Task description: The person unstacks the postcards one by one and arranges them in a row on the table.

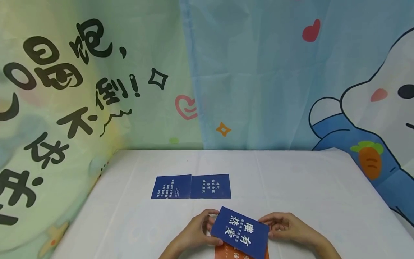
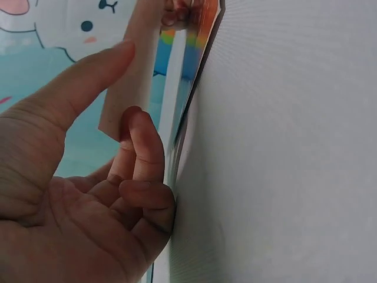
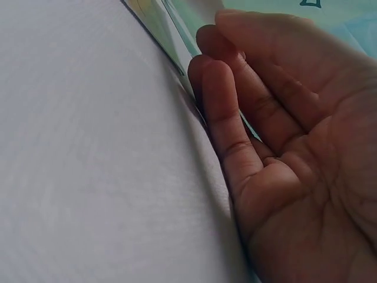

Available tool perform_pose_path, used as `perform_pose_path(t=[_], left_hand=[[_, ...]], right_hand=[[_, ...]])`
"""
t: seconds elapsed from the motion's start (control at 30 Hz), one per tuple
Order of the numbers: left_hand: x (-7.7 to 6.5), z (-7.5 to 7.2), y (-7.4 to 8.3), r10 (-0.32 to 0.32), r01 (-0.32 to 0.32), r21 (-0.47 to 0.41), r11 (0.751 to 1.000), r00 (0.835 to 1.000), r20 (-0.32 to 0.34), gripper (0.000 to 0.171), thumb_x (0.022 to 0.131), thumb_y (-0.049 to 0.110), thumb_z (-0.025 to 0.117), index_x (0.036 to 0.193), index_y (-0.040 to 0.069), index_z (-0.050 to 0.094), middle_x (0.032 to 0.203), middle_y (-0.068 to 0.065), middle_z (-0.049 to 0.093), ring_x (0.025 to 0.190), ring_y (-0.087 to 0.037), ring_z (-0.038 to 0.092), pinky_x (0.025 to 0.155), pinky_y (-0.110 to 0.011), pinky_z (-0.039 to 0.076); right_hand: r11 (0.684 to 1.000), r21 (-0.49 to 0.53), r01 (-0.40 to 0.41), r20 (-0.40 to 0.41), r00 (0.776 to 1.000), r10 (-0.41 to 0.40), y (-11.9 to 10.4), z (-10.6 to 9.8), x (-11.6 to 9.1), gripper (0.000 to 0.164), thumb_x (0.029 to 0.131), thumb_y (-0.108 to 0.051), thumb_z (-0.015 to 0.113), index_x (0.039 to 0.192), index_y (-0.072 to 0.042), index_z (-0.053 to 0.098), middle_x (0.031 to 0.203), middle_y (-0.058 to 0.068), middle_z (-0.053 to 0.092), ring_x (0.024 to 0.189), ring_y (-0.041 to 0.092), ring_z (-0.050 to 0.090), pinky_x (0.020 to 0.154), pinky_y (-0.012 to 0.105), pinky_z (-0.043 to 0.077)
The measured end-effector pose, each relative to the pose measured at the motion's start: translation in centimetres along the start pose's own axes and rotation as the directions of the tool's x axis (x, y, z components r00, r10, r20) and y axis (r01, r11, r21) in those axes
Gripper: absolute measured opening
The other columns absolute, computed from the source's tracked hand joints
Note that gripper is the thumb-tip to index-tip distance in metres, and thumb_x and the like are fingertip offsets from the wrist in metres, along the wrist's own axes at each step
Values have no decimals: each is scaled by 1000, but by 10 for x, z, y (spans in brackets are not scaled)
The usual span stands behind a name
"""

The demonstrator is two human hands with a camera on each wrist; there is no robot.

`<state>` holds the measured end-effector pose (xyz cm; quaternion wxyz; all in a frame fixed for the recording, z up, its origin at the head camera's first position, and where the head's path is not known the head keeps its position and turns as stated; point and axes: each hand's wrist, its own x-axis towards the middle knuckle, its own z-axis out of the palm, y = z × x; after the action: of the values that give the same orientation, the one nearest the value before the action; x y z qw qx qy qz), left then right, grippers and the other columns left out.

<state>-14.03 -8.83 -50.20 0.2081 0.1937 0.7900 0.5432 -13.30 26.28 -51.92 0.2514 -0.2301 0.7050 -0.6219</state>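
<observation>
A dark blue card (image 1: 240, 232) with white characters is tilted above the table, pinched at its left side between the thumb and fingers of my left hand (image 1: 198, 230). From the left wrist view, the pale back of this card shows between the thumb and curled fingers of the left hand (image 2: 100, 194). Below it an orange card (image 1: 226, 251) lies partly hidden. My right hand (image 1: 289, 230) is by the blue card's right corner, fingers loosely bent. No card shows between the fingers of the right hand (image 3: 294, 135) in its wrist view.
Two more dark blue cards, a left one (image 1: 173, 187) and a right one (image 1: 211, 186), lie side by side farther back on the white tablecloth (image 1: 291, 180). Behind the table hangs a printed backdrop (image 1: 252, 79) with cartoon figures and large characters.
</observation>
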Motion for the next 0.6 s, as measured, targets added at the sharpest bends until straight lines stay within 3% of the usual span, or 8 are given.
perform_pose_path(t=[0.27, 0.6], left_hand=[[0, 1, -4, 5, -5, 2, 1000, 1000, -15, 70, 70, 15, 87, 132, 10, 54, 83, 8, 62, 66, -2, 51, 62, -18, 42], [3, -6, 9, 57, -49, 183, 982, 997, -42, 67, 72, 20, 87, 131, 16, 55, 82, 12, 59, 64, 0, 50, 62, -18, 44]], right_hand=[[998, 66, -21, 3, 1000, 21, -2, 0, 0, 35, 94, -1, 59, 126, 11, 56, 105, 5, 67, 89, 5, 60, 75, 20, 50], [994, 97, -52, 10, 999, 51, -8, -1, 0, 36, 98, -4, 54, 129, 14, 52, 110, 7, 67, 95, 9, 63, 83, 22, 52]])
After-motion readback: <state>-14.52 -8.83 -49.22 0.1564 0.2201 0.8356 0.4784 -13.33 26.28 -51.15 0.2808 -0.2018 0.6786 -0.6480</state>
